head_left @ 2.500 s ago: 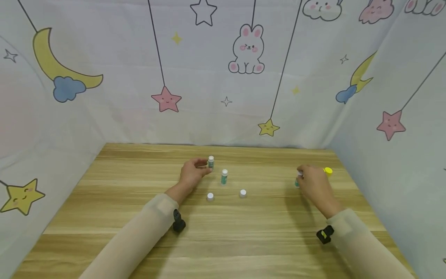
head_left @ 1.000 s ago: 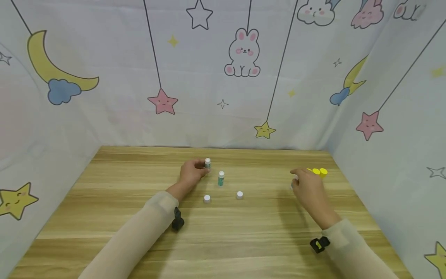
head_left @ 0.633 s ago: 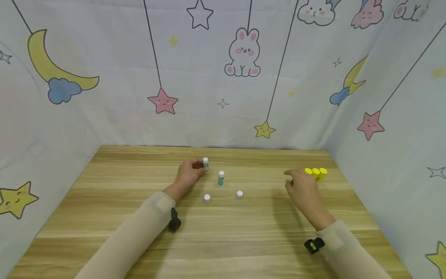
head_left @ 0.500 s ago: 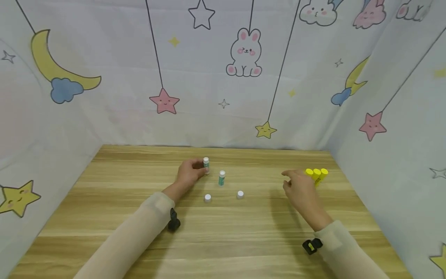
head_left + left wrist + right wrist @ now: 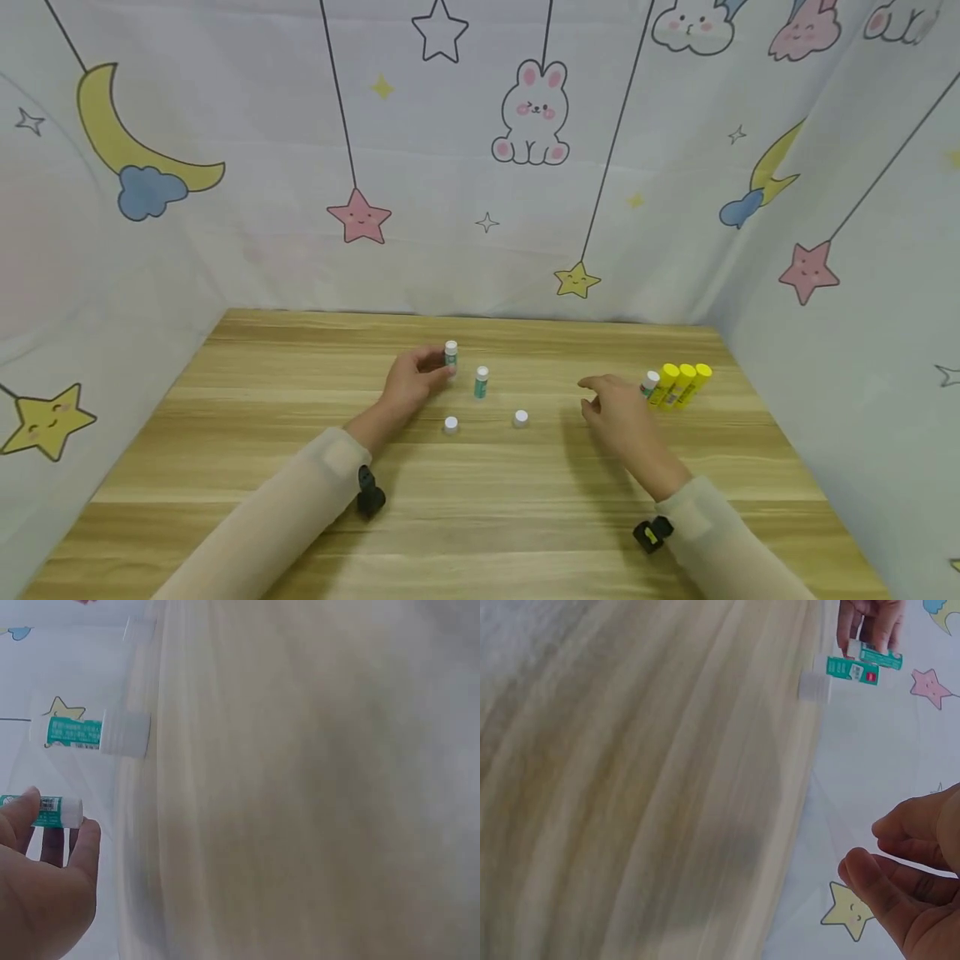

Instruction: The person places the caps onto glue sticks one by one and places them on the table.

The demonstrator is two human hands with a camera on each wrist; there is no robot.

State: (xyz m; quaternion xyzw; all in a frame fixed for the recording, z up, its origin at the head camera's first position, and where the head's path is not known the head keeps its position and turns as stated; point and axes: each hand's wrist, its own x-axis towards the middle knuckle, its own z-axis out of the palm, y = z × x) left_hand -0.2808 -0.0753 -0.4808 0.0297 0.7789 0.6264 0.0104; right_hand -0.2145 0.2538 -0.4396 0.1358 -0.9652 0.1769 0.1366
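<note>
My left hand [image 5: 411, 382] pinches an upright white-and-green glue stick [image 5: 451, 352] between thumb and fingers; in the left wrist view that glue stick [image 5: 51, 813] shows its white end towards the table. Just right of it a second glue stick [image 5: 482, 383] stands upright. Two loose white caps [image 5: 451, 425] lie nearer to me, the other cap [image 5: 521, 418] further right. My right hand [image 5: 621, 415] is over the table's right part, thumb and fingertips apart and nothing between them in the right wrist view. Behind it stands a white-topped green glue stick [image 5: 649, 383], partly hidden.
Three yellow tubes [image 5: 682, 387] stand in a row at the right, beside the white-topped stick. A patterned white curtain [image 5: 420, 275] hangs behind the wooden table [image 5: 480, 517], and another side of it runs along the right edge.
My right hand has let go of the glue stick beside the yellow tubes and moved left, uncovering them. The left hand stays at its glue stick, its fingers now around it.
</note>
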